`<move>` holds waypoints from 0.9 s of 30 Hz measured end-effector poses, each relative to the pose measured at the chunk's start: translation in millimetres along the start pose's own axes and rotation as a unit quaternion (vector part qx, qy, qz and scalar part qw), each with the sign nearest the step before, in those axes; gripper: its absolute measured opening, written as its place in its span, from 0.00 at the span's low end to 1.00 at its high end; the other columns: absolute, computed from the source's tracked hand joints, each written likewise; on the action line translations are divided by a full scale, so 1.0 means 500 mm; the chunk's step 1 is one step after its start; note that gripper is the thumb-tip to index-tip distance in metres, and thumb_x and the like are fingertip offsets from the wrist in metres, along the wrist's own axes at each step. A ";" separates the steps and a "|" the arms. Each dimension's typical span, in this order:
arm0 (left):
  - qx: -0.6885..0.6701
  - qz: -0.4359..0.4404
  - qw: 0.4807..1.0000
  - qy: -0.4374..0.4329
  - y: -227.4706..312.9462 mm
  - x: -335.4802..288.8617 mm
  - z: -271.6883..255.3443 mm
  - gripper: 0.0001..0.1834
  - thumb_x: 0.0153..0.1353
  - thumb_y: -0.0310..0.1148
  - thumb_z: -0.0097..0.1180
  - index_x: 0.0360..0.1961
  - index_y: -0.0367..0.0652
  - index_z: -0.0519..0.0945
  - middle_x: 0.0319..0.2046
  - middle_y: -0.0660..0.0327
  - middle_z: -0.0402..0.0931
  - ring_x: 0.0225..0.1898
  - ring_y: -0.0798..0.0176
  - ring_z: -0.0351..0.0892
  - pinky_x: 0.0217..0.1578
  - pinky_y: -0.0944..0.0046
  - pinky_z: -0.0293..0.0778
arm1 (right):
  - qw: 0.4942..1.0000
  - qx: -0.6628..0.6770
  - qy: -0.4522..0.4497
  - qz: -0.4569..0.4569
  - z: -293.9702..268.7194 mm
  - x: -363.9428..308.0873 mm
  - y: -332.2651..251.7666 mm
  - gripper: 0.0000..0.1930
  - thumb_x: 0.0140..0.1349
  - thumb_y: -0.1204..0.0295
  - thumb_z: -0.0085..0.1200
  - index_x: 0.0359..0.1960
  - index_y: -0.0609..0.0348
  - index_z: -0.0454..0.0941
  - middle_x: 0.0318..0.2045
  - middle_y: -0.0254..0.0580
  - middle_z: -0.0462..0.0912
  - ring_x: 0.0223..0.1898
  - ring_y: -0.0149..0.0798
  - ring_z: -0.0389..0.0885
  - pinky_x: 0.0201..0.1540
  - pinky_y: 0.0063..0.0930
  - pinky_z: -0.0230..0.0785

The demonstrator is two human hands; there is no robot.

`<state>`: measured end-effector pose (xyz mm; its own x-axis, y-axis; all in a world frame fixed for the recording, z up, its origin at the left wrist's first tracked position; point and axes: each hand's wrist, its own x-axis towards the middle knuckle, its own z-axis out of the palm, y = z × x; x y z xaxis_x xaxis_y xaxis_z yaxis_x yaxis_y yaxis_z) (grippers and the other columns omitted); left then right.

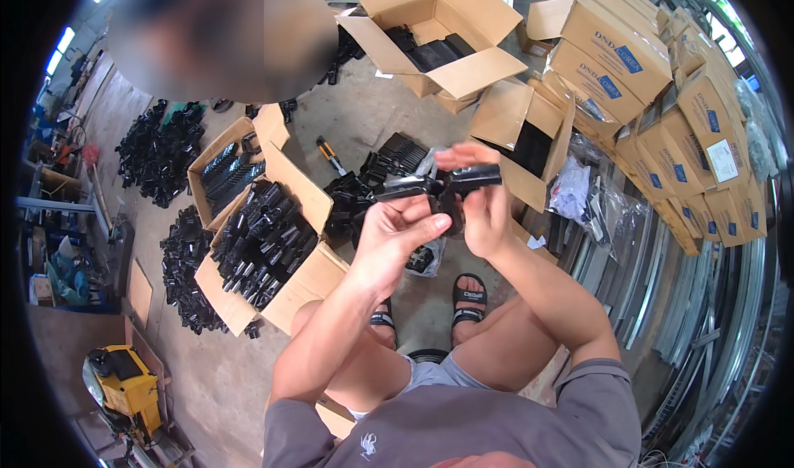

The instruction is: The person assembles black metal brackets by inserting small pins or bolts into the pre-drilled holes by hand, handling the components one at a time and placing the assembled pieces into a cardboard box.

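In front of my body both hands hold a glossy black hinge-like part (447,207), with two arms spread to the sides and a short piece hanging between them. My left hand (395,238) grips its left arm, the thumb pressed along the lower edge. Around the right arm curls my right hand (484,220), its upper fingers slightly blurred behind the part. Whether the arms are one piece or two fitted together I cannot tell. Below my hands, a clear plastic bag (430,261) with small dark pieces rests on the floor between my feet and a pile of black parts (393,158).
Left of my knees stands an open carton (318,265) full of black parts, beside a second carton (207,170) with rows of them. More black heaps (161,150) lie farther left. Open boxes (463,75), stacked cartons (608,54) and metal profiles (662,286) fill the right side.
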<state>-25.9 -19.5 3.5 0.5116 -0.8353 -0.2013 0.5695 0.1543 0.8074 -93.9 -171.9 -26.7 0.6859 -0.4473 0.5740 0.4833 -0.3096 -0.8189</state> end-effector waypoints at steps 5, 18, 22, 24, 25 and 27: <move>0.052 0.152 0.984 0.075 0.047 0.007 -0.025 0.17 0.59 0.19 0.62 0.50 0.29 0.79 0.45 0.55 0.84 0.45 0.68 0.82 0.49 0.68 0.75 | 0.991 -0.012 0.015 0.133 -0.055 0.033 0.069 0.32 0.70 0.45 0.46 0.58 0.65 0.67 0.42 0.46 0.81 0.42 0.36 0.80 0.47 0.35 0.72; 0.551 0.039 0.818 0.159 0.054 0.001 -0.089 0.40 0.51 0.21 0.65 0.64 0.39 0.60 0.41 0.42 0.83 0.47 0.40 0.82 0.50 0.55 0.75 | 0.721 -0.513 -0.217 0.412 -0.153 -0.204 0.578 0.06 0.59 0.70 0.58 0.37 0.53 0.84 0.40 0.51 0.86 0.46 0.53 0.84 0.50 0.47 0.76; 0.577 0.043 0.802 0.150 0.050 0.013 -0.087 0.42 0.50 0.23 0.67 0.65 0.40 0.57 0.42 0.40 0.82 0.46 0.35 0.81 0.48 0.50 0.76 | 0.753 -0.554 -0.186 0.303 -0.134 -0.248 0.617 0.08 0.58 0.71 0.61 0.39 0.52 0.81 0.40 0.48 0.83 0.44 0.53 0.83 0.46 0.46 0.76; 0.573 0.026 0.804 0.156 0.049 0.014 -0.085 0.41 0.50 0.24 0.67 0.63 0.39 0.58 0.42 0.39 0.82 0.46 0.35 0.81 0.48 0.49 0.76 | 0.741 -0.571 -0.150 0.319 -0.128 -0.251 0.630 0.05 0.59 0.72 0.59 0.36 0.55 0.79 0.37 0.49 0.82 0.44 0.53 0.83 0.47 0.45 0.76; 0.576 0.034 0.802 0.156 0.049 0.016 -0.085 0.40 0.50 0.25 0.67 0.62 0.38 0.59 0.42 0.39 0.82 0.46 0.35 0.81 0.48 0.49 0.76 | 0.736 -0.576 -0.156 0.319 -0.136 -0.248 0.635 0.05 0.60 0.71 0.58 0.36 0.56 0.79 0.38 0.49 0.82 0.45 0.53 0.82 0.47 0.45 0.76; 0.579 0.016 0.798 0.165 0.058 0.020 -0.081 0.39 0.50 0.26 0.68 0.60 0.33 0.59 0.42 0.39 0.82 0.47 0.36 0.81 0.49 0.51 0.76 | 0.716 -0.607 -0.178 0.296 -0.155 -0.255 0.650 0.08 0.62 0.68 0.57 0.38 0.57 0.78 0.41 0.50 0.81 0.46 0.53 0.82 0.47 0.45 0.76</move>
<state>21.9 -2.0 2.5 0.7645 -0.6265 -0.1518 -0.3259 -0.5788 0.7475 -66.4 -280.4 -366.2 0.7749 -0.6261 -0.0867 -0.6295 -0.7519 -0.1960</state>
